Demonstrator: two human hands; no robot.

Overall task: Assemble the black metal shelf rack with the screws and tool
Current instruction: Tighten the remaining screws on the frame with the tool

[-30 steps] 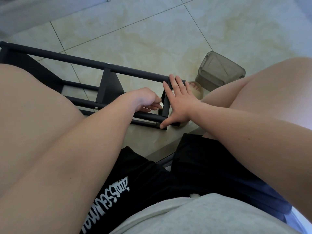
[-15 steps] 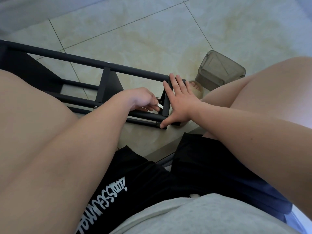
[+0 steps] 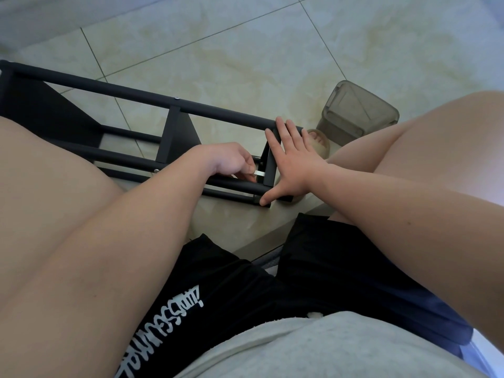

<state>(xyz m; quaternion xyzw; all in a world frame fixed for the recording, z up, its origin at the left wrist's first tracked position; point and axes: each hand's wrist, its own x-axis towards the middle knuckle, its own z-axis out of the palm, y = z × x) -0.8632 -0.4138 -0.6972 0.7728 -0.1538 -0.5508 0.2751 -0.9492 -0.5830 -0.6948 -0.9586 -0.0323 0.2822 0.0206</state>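
**Item:** black metal shelf rack [image 3: 114, 90], made of round bars and flat cross panels. It lies on its side on the pale marbled tile floor [image 3: 245, 50] between the seated person's knees. It is partly built, with a silver screw head [image 3: 156, 171] showing on a near bar.

**Left hand** [image 3: 231, 159]: fingers curled, pinching a small flat silver metal tool [image 3: 259, 173]. The tool's tip reaches the inner face of the rack's end panel, probably to drive a screw there; that screw is hidden.

**Right hand** [image 3: 294, 165]: fingers straight and spread, palm flat on the outer face of the same panel, thumb at the lowest bar's end. This looks like a brace, so the panel cannot shift under the turning.

**Nearby:** translucent grey plastic container [image 3: 357, 113], on the floor just beyond the rack's end. Its contents cannot be made out.
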